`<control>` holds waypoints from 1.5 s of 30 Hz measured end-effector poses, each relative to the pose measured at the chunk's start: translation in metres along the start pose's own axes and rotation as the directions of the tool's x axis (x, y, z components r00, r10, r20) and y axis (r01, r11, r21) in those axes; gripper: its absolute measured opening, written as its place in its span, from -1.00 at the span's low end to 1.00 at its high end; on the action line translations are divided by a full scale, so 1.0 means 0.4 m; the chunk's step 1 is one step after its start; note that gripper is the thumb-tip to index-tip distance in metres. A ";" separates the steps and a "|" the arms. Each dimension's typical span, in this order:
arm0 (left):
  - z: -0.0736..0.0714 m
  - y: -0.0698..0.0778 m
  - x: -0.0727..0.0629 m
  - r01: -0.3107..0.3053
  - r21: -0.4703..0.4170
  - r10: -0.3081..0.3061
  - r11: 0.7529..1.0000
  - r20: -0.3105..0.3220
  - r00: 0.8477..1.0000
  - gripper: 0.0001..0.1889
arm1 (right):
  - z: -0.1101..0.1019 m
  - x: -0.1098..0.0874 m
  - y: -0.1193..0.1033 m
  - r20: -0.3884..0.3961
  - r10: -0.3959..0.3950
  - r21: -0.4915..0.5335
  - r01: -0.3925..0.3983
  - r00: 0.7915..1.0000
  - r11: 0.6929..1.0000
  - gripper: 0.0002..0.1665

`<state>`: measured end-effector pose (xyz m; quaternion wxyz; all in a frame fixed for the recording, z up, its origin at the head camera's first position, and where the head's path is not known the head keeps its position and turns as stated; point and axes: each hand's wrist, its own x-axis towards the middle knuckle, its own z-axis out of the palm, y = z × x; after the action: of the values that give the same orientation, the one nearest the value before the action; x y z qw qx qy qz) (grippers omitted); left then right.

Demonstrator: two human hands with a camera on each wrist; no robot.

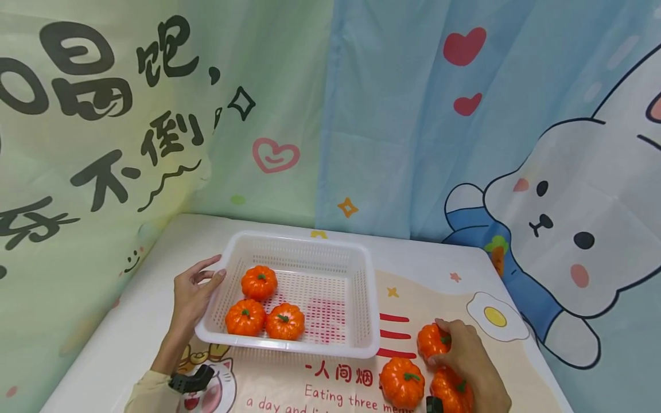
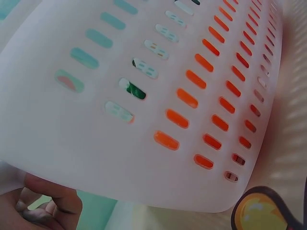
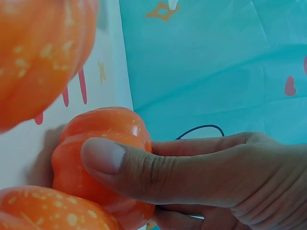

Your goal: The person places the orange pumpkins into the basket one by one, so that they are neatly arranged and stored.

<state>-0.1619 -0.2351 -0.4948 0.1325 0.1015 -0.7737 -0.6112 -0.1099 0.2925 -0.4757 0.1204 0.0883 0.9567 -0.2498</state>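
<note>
A white plastic basket [image 1: 361,298] with slotted walls holds 3 small orange pumpkins [image 1: 259,283] in its left half. My left hand [image 1: 195,292] grips the basket's left rim; in the left wrist view its curled fingers [image 2: 53,203] show at the rim, and orange shows through the slots. To the right of the basket, my right hand [image 1: 465,350] holds an orange pumpkin [image 1: 431,341] between thumb and fingers. The right wrist view shows the thumb pressed along this pumpkin [image 3: 72,158]. Two more pumpkins lie close by, one nearer the basket [image 1: 401,383] and one partly under the hand [image 1: 450,391].
A printed cloth [image 1: 330,376] with lettering, a cat face and a fried egg covers the white table. Behind it hangs a blue and green curtain [image 1: 382,126] with a large rabbit picture at the right. Each wrist wears a dark strap.
</note>
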 end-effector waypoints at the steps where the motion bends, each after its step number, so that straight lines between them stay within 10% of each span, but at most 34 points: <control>1: 0.000 0.000 0.000 0.000 -0.001 0.000 1.000 0.000 1.000 -0.52 | 0.000 0.000 0.001 -0.001 -0.001 0.001 0.001 1.000 1.000 0.02; 45: 0.001 -0.001 0.002 -0.019 -0.012 0.019 1.000 0.004 1.000 -0.54 | -0.035 -0.033 -0.057 0.008 -0.051 -0.019 0.052 0.999 0.998 0.01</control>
<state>-0.1627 -0.2351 -0.4952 0.1372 0.0919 -0.7714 -0.6146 -0.1050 0.2785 -0.4496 0.1182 0.0615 0.9607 -0.2437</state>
